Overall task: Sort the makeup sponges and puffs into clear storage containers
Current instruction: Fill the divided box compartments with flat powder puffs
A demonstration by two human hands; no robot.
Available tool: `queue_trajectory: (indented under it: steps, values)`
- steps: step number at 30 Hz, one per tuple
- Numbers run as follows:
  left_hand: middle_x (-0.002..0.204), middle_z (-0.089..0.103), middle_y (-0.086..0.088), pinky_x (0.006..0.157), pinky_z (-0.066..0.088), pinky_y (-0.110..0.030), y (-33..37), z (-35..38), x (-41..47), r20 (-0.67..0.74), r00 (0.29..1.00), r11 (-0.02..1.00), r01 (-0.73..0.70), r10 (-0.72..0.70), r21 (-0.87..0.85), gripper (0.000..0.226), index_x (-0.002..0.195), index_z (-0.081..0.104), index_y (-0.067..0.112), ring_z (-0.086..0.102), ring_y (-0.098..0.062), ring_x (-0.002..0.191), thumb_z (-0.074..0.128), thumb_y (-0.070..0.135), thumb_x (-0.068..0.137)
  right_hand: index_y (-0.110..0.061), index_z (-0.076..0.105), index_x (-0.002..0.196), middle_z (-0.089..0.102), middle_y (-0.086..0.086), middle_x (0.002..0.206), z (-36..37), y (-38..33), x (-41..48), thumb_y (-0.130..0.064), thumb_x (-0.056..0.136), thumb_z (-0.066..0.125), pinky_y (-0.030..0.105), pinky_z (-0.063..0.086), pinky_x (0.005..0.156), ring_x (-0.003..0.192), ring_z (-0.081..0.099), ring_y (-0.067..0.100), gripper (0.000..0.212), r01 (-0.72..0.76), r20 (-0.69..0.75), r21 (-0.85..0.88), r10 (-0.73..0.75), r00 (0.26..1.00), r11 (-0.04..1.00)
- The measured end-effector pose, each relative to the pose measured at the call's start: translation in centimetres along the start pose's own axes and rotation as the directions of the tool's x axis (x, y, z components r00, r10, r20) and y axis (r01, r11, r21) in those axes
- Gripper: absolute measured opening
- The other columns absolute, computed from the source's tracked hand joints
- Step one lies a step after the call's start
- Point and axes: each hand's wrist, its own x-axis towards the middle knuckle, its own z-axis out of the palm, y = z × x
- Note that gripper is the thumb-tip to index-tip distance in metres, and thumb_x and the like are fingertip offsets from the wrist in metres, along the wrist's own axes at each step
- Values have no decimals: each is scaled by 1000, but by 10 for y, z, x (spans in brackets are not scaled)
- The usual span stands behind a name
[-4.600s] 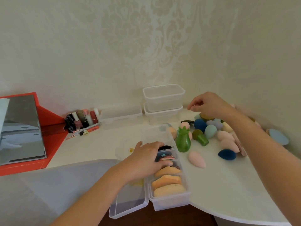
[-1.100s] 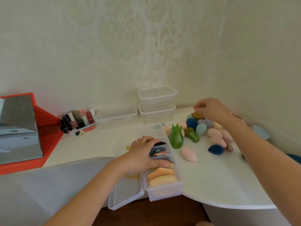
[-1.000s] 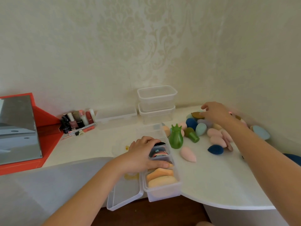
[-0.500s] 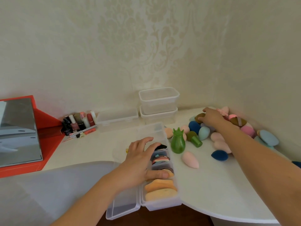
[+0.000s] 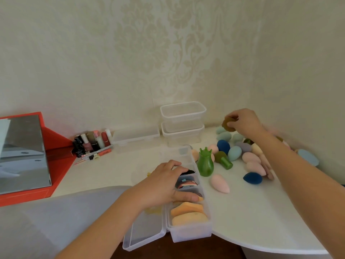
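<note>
My right hand [image 5: 244, 122] pinches an olive-brown puff [image 5: 227, 125] and holds it in the air above the pile of sponges [image 5: 237, 152] at the back right of the white table. My left hand [image 5: 164, 184] rests on the long clear divided container [image 5: 190, 232], its fingers over the middle compartments. Orange puffs [image 5: 188, 214] fill the nearest compartments, darker flat puffs [image 5: 186, 183] the ones beyond. A pink sponge [image 5: 219, 183] and a dark blue sponge [image 5: 253, 177] lie loose on the table.
Two stacked clear tubs [image 5: 183, 120] stand by the wall beside a low clear box [image 5: 135, 136]. A green bottle-shaped holder [image 5: 205, 163] stands next to the container. Nail polish bottles [image 5: 91, 142] and a red-framed mirror [image 5: 24, 156] are at the left. The container's lid [image 5: 145, 232] overhangs the table edge.
My right hand has lifted the olive-brown puff up out of the pile. My left hand stays on the divided container.
</note>
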Motion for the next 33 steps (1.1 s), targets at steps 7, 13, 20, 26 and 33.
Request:
queue_trajectory:
  steps: [7, 13, 20, 26, 33]
  values:
    - [144, 25, 8, 111, 29, -35, 8, -4, -2, 14, 1000, 1000, -1, 1, 11, 84, 143, 29, 37, 26, -14, 132, 56, 73, 72, -18, 70, 106, 67, -4, 98, -21, -68, -44, -14, 85, 67, 19, 45, 77, 91, 60, 11, 21, 242, 109, 265, -279, 954, 933]
    - [147, 23, 3, 111, 26, -32, 9, 1, -10, -22, 999, 999, 33, -32, 17, 86, 144, 29, 35, 25, -18, 135, 55, 74, 72, -19, 75, 101, 73, -6, 95, 17, -99, -82, -9, 81, 72, 8, 47, 77, 85, 64, 3, 23, 421, 400, 290, -509, 762, 859]
    - [133, 28, 2, 99, 30, -24, 9, 8, -19, -102, 991, 992, 81, -90, -94, 82, 140, 33, 43, 32, -15, 128, 57, 75, 69, -16, 74, 106, 73, -2, 102, 45, -107, -88, -6, 82, 67, -1, 39, 66, 70, 55, -5, 27, 501, 487, 100, -481, 729, 860]
    - [122, 30, 10, 92, 32, -18, 8, 8, -20, -204, 974, 972, 49, -97, -228, 61, 131, 47, 38, 45, -9, 110, 59, 62, 77, -20, 63, 123, 69, 1, 111, 56, -103, -101, -17, 97, 44, 18, 44, 77, 92, 58, 14, 32, 546, 625, -5, -423, 656, 838]
    - [118, 63, 4, 88, 41, -20, -5, 9, -3, -427, 874, 950, 109, -232, -293, 25, 114, 55, 19, 56, -12, 112, 59, 20, 90, -12, 47, 122, 57, 7, 96, 66, -92, -104, -11, 98, 37, 29, 37, 70, 83, 49, 20, 26, 517, 631, -63, -367, 684, 854]
